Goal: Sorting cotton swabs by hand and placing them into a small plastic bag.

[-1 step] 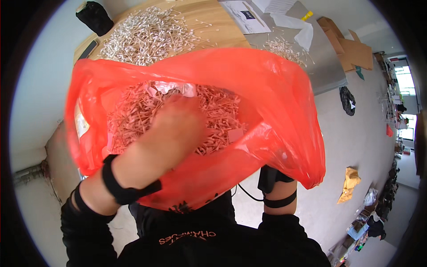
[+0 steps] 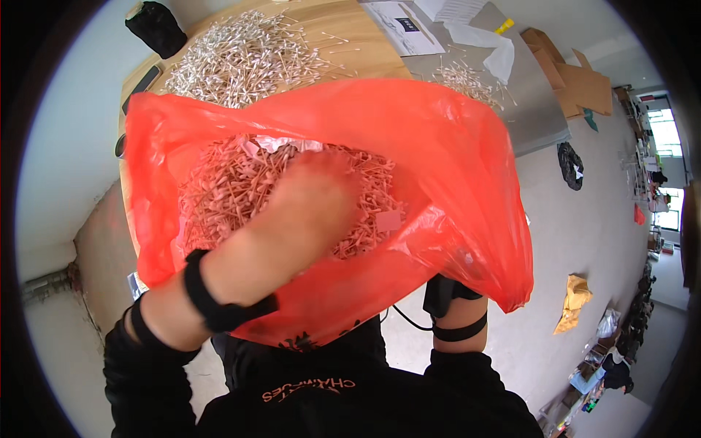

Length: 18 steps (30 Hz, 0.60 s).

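A large translucent red plastic bag [image 2: 460, 175] gapes in front of me, holding a heap of cotton swabs [image 2: 226, 190] that look pink through or beside the plastic. My left hand [image 2: 314, 193] reaches in over the swabs; motion blur smears its fingers, so their grip cannot be made out. Crumpled white paper or film [image 2: 292, 143] lies at the heap's far side, and a small pink square piece [image 2: 389, 220] at its right. The red plastic covers my right hand; only the right forearm [image 2: 461, 314] shows, going up under the bag's right part.
Behind the bag, a big pile of loose swabs [image 2: 241, 62] covers part of the wooden table [image 2: 380, 44]. A smaller swab pile [image 2: 467, 79] lies on the grey surface [image 2: 537, 109] to the right, near a white box [image 2: 405, 29]. A cardboard box [image 2: 577, 80] stands beyond.
My left hand has moved slightly right across the swabs. The bag's left edge has shifted right and spread out flatter. The right forearm stays put.
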Available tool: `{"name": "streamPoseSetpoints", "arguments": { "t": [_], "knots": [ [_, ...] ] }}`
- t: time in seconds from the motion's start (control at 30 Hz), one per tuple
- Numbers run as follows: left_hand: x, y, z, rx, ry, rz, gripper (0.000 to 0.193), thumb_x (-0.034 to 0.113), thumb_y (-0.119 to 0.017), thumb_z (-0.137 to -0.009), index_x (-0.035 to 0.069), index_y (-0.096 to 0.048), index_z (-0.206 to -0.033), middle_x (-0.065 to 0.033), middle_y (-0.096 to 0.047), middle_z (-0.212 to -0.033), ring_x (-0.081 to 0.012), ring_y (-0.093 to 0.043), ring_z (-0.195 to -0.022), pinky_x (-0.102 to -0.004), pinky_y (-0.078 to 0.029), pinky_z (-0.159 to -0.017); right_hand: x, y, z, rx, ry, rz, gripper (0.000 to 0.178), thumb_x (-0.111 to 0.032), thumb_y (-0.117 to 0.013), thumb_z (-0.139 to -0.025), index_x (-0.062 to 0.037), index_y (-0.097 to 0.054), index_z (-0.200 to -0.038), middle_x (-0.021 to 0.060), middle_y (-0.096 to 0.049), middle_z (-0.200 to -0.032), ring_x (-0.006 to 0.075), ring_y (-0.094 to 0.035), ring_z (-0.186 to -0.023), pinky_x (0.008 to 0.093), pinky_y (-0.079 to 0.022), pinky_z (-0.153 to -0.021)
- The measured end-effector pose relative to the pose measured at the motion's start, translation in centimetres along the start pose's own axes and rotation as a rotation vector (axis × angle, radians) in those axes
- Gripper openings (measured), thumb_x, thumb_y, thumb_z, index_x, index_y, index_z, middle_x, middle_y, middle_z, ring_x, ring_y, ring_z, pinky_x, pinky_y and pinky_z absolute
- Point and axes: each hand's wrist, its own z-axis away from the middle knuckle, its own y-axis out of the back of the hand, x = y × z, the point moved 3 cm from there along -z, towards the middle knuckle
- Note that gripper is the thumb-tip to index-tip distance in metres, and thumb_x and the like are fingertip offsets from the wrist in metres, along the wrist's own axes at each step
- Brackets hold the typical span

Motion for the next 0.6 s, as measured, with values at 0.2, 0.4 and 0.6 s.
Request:
{"name": "streamPoseSetpoints", "arguments": {
  "t": [0.2, 0.4, 0.6],
  "knots": [
    [1.9, -8.7, -4.5, 0.191, -0.267, 0.267, 0.057, 0.041, -0.071, -0.075, 0.006, -0.061, -0.119, -0.0154, -0.058, -0.125, -0.0336, -0.047, -0.125, -0.0488, -0.033, -0.105, -0.3, 0.0, 0.6, -0.040, -0.055, -0.041, 0.042, -0.031, -0.050, -0.098, -0.0033, -0.049, -0.131, 0.0104, -0.057, -0.128, 0.0220, -0.055, -0.114, 0.0376, -0.047, -0.094],
    [1.8, -7.7, -1.9, -0.042, -0.367, -0.044, 0.048, 0.028, -0.077, -0.061, 0.014, -0.067, -0.105, -0.0061, -0.060, -0.111, -0.0278, -0.051, -0.114, -0.0423, -0.034, -0.098, 0.1, 1.0, 1.8, -0.046, -0.099, -0.106, 0.043, -0.031, -0.049, -0.099, -0.0033, -0.049, -0.131, 0.0105, -0.057, -0.128, 0.0222, -0.055, -0.114, 0.0377, -0.047, -0.094],
    [-0.1, -3.7, 1.0, -0.012, -0.340, -0.063, 0.031, 0.013, -0.068, -0.068, 0.015, -0.065, -0.099, -0.0034, -0.059, -0.099, -0.0238, -0.053, -0.107, -0.0396, -0.038, -0.092, -0.9, 1.3, 2.4, -0.051, -0.117, -0.171, 0.043, -0.032, -0.049, -0.099, -0.0034, -0.049, -0.131, 0.0106, -0.056, -0.128, 0.0223, -0.055, -0.114, 0.0379, -0.047, -0.094]
  ]
}}
